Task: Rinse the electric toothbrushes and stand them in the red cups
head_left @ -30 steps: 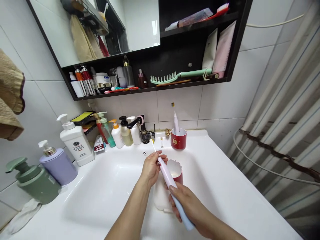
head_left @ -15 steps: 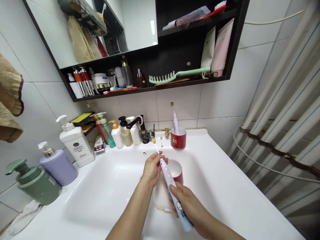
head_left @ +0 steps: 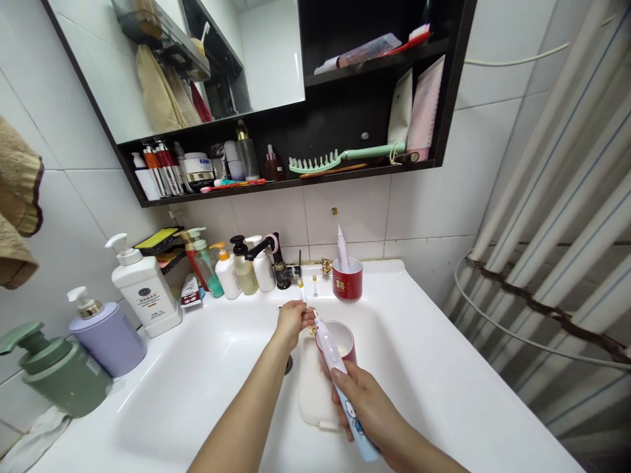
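My right hand is wrapped round an electric toothbrush handle, pink at the top and blue with a cartoon figure at the bottom. It tilts up and to the left over the sink. At its upper end a thin bare shaft shows. My left hand pinches a white toothbrush head just beyond that end, bristles upward. Behind the handle, a red cup and a pale, flat case are in the white sink.
A second red cup holding a pink-white toothbrush stands on the back rim, near a small spare brush head. The black faucet and several pump bottles line the back and left. A dark cabinet hangs above.
My left hand has drawn the brush head slightly up and left off the handle, leaving a gap and a bare shaft. The view has shifted a little.
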`<state>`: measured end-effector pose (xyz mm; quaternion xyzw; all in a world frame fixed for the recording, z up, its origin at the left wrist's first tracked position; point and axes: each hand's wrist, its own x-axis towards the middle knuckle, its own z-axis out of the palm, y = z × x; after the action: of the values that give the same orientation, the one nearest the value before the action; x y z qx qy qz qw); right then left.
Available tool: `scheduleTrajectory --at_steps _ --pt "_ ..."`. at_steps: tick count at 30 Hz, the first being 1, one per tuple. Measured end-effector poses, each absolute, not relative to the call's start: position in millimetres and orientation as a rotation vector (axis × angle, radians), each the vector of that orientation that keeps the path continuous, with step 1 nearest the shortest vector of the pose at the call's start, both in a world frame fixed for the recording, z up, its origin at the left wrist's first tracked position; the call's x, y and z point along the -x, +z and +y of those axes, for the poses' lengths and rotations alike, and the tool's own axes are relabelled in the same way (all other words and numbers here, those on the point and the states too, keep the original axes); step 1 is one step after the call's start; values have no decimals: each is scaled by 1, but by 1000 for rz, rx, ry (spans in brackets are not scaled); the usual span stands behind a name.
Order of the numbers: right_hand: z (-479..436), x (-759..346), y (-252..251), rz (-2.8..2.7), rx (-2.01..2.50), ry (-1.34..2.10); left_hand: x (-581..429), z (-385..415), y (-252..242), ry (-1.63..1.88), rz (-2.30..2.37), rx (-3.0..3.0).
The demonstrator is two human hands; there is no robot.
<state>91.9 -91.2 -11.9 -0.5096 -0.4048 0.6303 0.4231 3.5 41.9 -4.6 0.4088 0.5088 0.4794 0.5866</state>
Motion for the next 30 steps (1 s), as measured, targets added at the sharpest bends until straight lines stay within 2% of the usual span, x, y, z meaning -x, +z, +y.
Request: scheduleTrajectory --at_steps 9,15,19,30 --pt "-83 -90 -22 -1092 1252 1518 -24 110 -16 927 1493 -1355" --pt "-77 -92 -29 -1071 1249 1539 -21 125 -16 800 1617 -1660" --pt "-78 -93 -26 -1036 1246 1532 -24 122 -11 840 1682 -1787" --pt "-82 -99 -14 -942 1210 1518 -50 105 -2 926 1584 -1553"
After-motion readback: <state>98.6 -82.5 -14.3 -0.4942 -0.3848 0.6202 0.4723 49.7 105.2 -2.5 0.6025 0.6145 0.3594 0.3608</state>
